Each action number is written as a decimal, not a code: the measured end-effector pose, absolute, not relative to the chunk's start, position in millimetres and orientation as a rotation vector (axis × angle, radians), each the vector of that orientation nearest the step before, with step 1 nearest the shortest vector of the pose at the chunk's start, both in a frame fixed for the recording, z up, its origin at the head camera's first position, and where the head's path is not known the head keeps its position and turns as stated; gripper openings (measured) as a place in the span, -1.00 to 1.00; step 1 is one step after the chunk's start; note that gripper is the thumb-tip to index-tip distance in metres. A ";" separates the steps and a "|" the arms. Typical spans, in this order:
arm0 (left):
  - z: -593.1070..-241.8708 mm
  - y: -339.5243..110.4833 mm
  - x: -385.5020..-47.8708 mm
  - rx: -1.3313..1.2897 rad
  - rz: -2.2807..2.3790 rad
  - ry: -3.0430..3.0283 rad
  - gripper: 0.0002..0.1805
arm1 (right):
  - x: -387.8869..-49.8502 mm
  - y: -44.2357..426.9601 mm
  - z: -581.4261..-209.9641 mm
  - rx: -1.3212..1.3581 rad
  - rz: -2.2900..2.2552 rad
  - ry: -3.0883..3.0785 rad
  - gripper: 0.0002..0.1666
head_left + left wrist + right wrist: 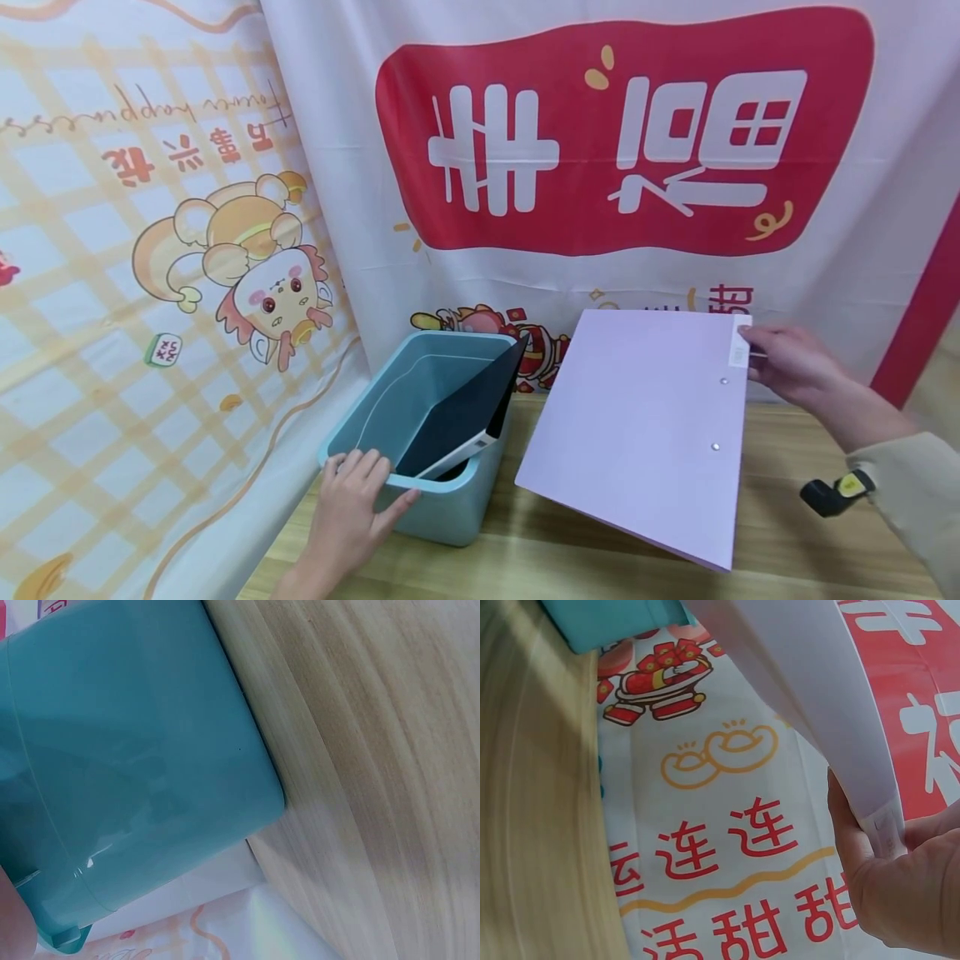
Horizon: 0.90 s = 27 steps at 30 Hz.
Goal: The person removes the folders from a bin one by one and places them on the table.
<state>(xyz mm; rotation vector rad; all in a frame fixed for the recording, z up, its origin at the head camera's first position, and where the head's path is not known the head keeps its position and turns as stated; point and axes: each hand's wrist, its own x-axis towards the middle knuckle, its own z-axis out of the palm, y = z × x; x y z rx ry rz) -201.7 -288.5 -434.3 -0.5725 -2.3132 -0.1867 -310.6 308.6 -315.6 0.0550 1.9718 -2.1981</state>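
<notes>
On the desk (555,567): a blue-green bin (442,518) standing upright, mouth upward, near the back cloth.
Inside the bin: a black folder (468,408), leaning at a slant, one corner rising above the rim, its white spine towards the near side.
Lilac folder (637,425): off to the right of the bin, held tilted over the desk, its broad face turned to the head camera; two metal rivets and a white label (739,342) along its right edge.
Left hand (348,508): gripping the bin's near-left rim, fingers curled over it, thumb along the outer wall.
Right hand (791,362): pinching the lilac folder at its upper right, beside the label.
Right wrist: a beige sleeve (911,492) and a black-and-yellow strap (840,492).
Back cloth (337,167): white, with a red panel bearing white characters.
Left cloth (67,333): yellow checks and a cartoon dragon.
</notes>
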 end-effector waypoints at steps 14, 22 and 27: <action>-433.9 -288.2 -202.6 -0.580 -0.187 -2.302 -0.52 | -316.8 289.3 -328.9 -0.054 -2.036 2.133 -0.25; -434.1 -287.5 -204.3 -0.583 -0.197 -2.306 -0.53 | -318.8 284.5 -338.1 -0.046 -2.024 2.131 -0.28; -434.6 -287.6 -205.2 -0.583 -0.202 -2.305 -0.53 | -319.2 279.9 -341.8 -0.030 -2.037 2.111 -0.28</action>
